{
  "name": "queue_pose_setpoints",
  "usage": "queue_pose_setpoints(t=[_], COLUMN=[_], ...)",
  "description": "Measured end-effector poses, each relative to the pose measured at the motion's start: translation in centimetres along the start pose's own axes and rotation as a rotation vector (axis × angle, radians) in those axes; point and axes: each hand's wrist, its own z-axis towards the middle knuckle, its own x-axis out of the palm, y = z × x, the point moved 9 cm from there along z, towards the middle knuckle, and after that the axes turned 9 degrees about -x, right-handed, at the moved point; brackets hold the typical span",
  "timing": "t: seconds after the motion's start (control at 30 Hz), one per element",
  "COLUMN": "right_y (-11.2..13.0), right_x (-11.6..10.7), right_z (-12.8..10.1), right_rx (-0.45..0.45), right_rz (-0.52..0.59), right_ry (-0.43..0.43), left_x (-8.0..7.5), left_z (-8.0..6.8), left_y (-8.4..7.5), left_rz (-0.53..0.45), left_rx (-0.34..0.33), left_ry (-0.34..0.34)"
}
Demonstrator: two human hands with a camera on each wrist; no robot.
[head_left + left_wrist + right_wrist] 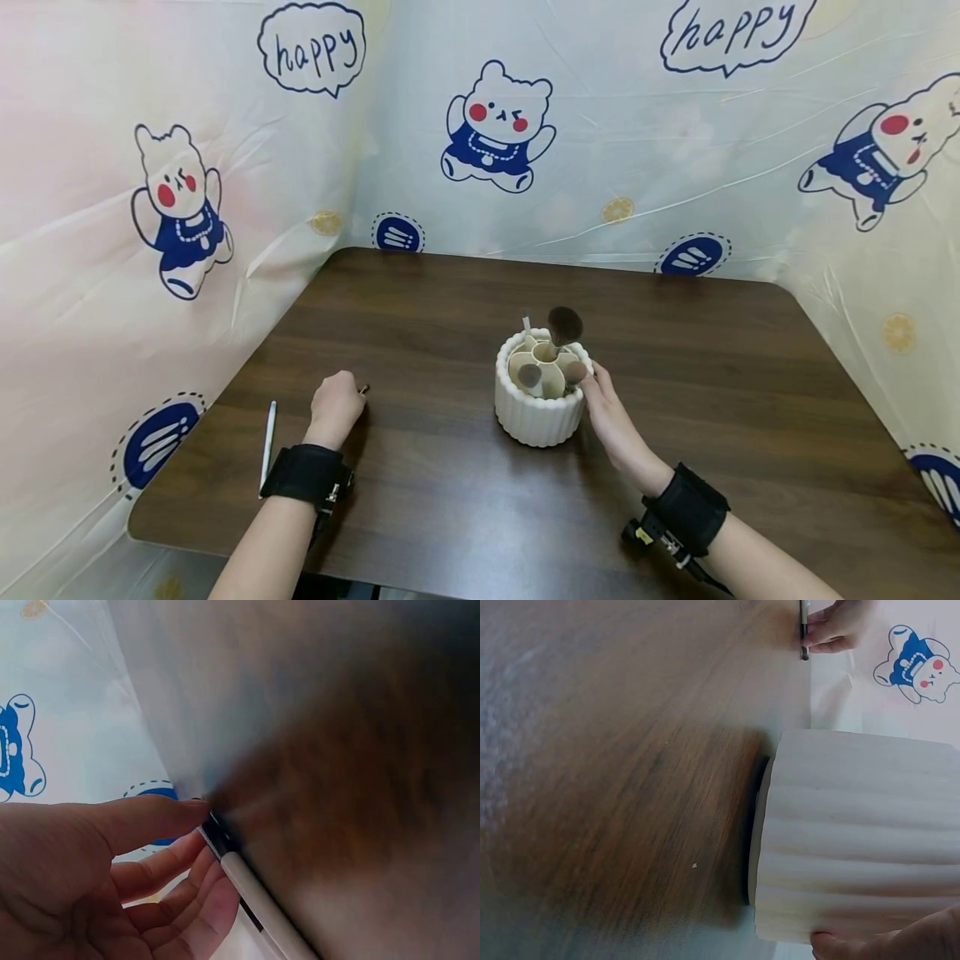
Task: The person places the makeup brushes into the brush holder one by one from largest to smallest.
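Fingers [157, 874] of the left hand [337, 406] pinch a slim stick [266, 907], best held lightly, while the right hand [617, 423], resting uncurled against the ribbed holder [536, 421], should steady it.

Head cam tally on my end: one left hand [336, 408], one right hand [613, 421], two black wrist straps [302, 473], one wooden table [450, 500]. I've also got one ribbed white pot [536, 421], three brush heads [565, 325] visible, one slim white stick [268, 446], one gripped dark-tipped stick [364, 389]. Backdrop prints: three bears [491, 150], two "happy" bubbles [311, 50], four blue ovals [693, 254].
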Motion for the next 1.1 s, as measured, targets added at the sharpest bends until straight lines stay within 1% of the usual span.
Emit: queue_pose_setpoints(t=[0.1,0.27,0.37,0.43,0.5,0.57,0.67,0.77,0.83,0.9,0.97,1.03,1.1], right_y=[0.0,0.1,0.1,0.1,0.0,0.0,0.0,0.0,0.0,0.1,0.1,0.1,0.0], right_x=[0.1,0.1,0.1,0.1,0.1,0.1,0.0,0.0,0.0,0.0,0.0,0.0,0.0], right_z=[0.0,0.1,0.0,0.0,0.0,0.1,0.0,0.0,-0.1,-0.1,-0.1,-0.1,-0.2], right_rx=[0.004,-0.003,-0.005,-0.007,-0.003,-0.005,-0.007,-0.012,-0.018,-0.023,-0.024,-0.023,-0.019], right_rz=[0.002,0.01,0.008,0.004,0.001,0.001,-0.001,-0.01,-0.013,-0.016,-0.016,-0.018,-0.022], right_ry=[-0.002,-0.004,0.001,0.004,0.007,0.006,0.008,0.007,0.008,0.006,0.008,0.01,0.01], left_x=[0.2,0.5,0.0,-0.7,-1.7,-2.9,-5.0,-7.2,-8.3,-9.1,-9.5,-9.7,-9.7], left_z=[0.1,0.2,-0.1,-0.4,-0.8,-1.3,-2.3,-4.0,-5.2,-6.2,-7.0,-7.5,-7.8], left_y=[0.2,-0.1,-0.9,-1.8,-2.9,-4.3,-6.5,-8.6,-9.8,-10.9,-11.7,-12.5,-13.1], left_rz=[-0.005,-0.022,-0.038,-0.067,-0.121,-0.205,-0.377,-0.57,-0.69,-0.797,-0.887,-0.973,-1.046], left_rx=[0.002,0.001,0.035,0.075,0.117,0.15,0.208,0.308,0.386,0.45,0.491,0.51,0.509], left_ry=[0.0,-0.008,-0.055,-0.097,-0.15,-0.204,-0.297,-0.399,-0.444,-0.465,-0.461,-0.433,-0.397])
